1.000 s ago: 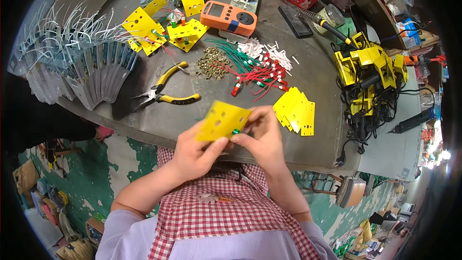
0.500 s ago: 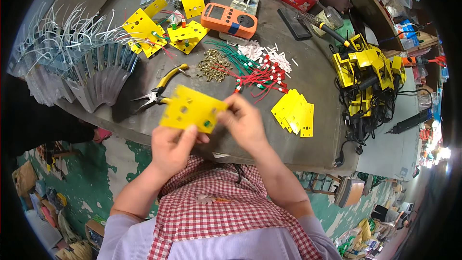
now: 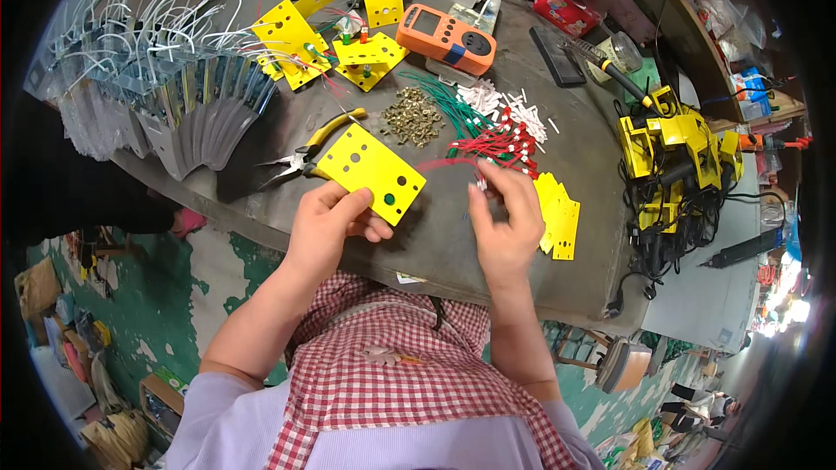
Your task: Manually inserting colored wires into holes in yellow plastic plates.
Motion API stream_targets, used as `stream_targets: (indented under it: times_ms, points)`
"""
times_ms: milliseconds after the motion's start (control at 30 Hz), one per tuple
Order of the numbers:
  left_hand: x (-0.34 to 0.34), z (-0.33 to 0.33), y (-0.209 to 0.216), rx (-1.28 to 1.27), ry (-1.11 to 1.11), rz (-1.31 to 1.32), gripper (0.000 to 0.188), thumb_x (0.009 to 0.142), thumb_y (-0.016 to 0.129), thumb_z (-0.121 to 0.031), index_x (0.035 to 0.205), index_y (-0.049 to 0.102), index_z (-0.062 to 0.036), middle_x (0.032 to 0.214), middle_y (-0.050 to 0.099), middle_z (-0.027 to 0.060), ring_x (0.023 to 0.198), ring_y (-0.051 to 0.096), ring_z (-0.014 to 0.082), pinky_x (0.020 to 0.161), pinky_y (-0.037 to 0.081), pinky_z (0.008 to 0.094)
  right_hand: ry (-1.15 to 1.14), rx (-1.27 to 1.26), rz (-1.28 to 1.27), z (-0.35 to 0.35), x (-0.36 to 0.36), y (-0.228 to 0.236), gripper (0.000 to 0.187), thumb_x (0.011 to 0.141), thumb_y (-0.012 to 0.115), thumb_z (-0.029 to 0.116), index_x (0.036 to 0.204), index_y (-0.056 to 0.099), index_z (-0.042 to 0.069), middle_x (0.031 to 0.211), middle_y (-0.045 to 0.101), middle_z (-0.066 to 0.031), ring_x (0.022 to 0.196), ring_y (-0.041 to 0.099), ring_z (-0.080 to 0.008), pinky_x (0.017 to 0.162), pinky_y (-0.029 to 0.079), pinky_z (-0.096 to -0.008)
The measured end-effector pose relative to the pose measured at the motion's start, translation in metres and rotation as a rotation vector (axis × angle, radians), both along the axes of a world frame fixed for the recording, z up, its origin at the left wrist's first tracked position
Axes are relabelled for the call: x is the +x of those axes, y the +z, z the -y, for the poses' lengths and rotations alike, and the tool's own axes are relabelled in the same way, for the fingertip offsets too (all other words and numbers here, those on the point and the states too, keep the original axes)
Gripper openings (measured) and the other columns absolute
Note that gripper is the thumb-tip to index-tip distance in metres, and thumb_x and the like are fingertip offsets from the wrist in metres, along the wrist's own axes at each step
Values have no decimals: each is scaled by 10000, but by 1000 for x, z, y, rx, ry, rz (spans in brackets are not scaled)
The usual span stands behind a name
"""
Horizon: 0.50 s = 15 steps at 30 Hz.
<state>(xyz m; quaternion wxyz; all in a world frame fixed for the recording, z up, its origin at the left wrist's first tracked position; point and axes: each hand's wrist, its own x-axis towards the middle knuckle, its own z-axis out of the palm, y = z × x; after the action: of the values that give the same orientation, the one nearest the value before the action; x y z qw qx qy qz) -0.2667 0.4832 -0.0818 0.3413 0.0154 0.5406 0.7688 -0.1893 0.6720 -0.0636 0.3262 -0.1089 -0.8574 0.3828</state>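
A yellow metal plate (image 3: 360,163) with several holes is tilted in my left hand (image 3: 324,224), thumb on its face and fingers beneath. A green indicator light (image 3: 389,199) sits in the plate's hole nearest me. To the right, my right hand (image 3: 512,224) pinches a red-wired indicator light (image 3: 481,183), partly hidden by the fingers; its red wires, blurred, trail left toward the plate. Beyond lie a heap of red-wired lights (image 3: 514,144), green-wired lights (image 3: 448,104) and small brass nuts (image 3: 413,117). Flat yellow plates (image 3: 557,213) lie beside my right hand.
Yellow-handled pliers (image 3: 305,155) lie left of the held plate. Behind are assembled yellow plates (image 3: 292,35), an orange meter (image 3: 446,39) and white sleeves (image 3: 522,109). Wired metal housings (image 3: 187,113) crowd the left; a soldering iron (image 3: 623,78) and yellow brackets with black cables (image 3: 679,157) are right.
My right hand has left the plate, moved right and taken hold of a red-wired light. The left hand keeps the plate, now turned and steadier. The whole view has shifted slightly.
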Motion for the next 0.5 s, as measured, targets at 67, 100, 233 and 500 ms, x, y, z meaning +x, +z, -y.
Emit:
stream_targets:
  times_ms: [67, 100, 233, 500]
  points:
    - [-1, -2, 0, 28, -23, 40, 228, 884, 494, -146, 950, 568, 58, 815, 636, 134, 642, 637, 192, 583, 495, 253, 50, 184, -89, -1, 12, 0, 327, 676, 682, -57, 990, 630, 21, 848, 583, -93, 711, 555, -202, 634, 464, -279]
    - [-1, -3, -1, 28, -26, 42, 228, 884, 494, -146, 950, 568, 58, 815, 636, 134, 642, 637, 192, 583, 495, 253, 41, 179, -101, 0, 17, 2, 342, 661, 691, -70, 985, 633, 20, 849, 587, -95, 714, 553, -204, 630, 464, -289]
    - [1, -7, -2, 65, -49, 83, 222, 881, 496, -148, 949, 560, 53, 811, 638, 138, 638, 639, 194, 569, 503, 253, -22, 103, -172, 1, 24, 14, 342, 661, 692, -70, 985, 633, 21, 857, 589, -100, 721, 557, -214, 636, 464, -302]
    - [6, -7, 3, 123, -63, 154, 192, 867, 519, -145, 905, 555, 40, 764, 633, 141, 616, 637, 198, 539, 509, 255, 25, 203, -207, -2, 19, 12, 331, 678, 684, -73, 991, 623, 12, 862, 585, -95, 732, 552, -192, 622, 459, -281]
